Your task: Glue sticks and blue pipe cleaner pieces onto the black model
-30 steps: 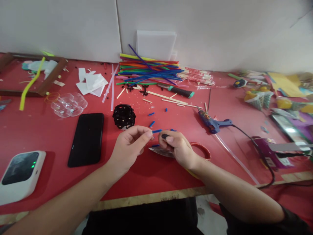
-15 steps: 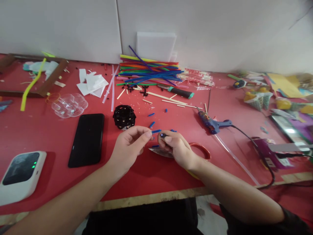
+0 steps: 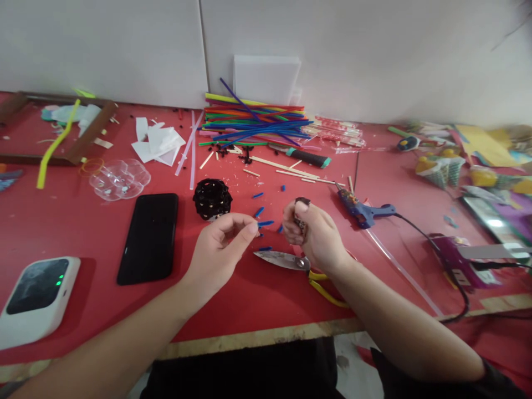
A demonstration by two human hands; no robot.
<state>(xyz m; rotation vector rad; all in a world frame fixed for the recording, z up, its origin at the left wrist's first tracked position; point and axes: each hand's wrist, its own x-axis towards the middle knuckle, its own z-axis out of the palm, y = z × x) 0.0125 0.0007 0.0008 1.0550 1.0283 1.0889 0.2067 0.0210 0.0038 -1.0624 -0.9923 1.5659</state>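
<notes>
Between the thumb and forefinger of my left hand (image 3: 222, 244) is a short blue pipe cleaner piece (image 3: 266, 223), its free end pointing right. My right hand (image 3: 318, 233) is closed around a small lighter (image 3: 300, 215) with a dark top and a patterned body, partly hidden by the fingers. A gap separates the two hands. Below them lie scissors (image 3: 282, 260) with yellow and red handles, partly covered by my right wrist. More blue pieces (image 3: 260, 212) are scattered around my left fingertips. A round black fuzzy openwork form (image 3: 211, 198) stands just beyond my left hand.
A black phone (image 3: 148, 238) and a white device (image 3: 41, 299) lie at left. At right are a glue gun (image 3: 361, 208) and its cord. Behind are a pile of pipe cleaners (image 3: 253, 122), a utility knife (image 3: 310, 157), wooden sticks (image 3: 286, 166) and a clear plastic tray (image 3: 120, 178).
My right hand has moved right and slightly up with the lighter, away from the blue piece. More of the scissors shows. My left hand has hardly moved.
</notes>
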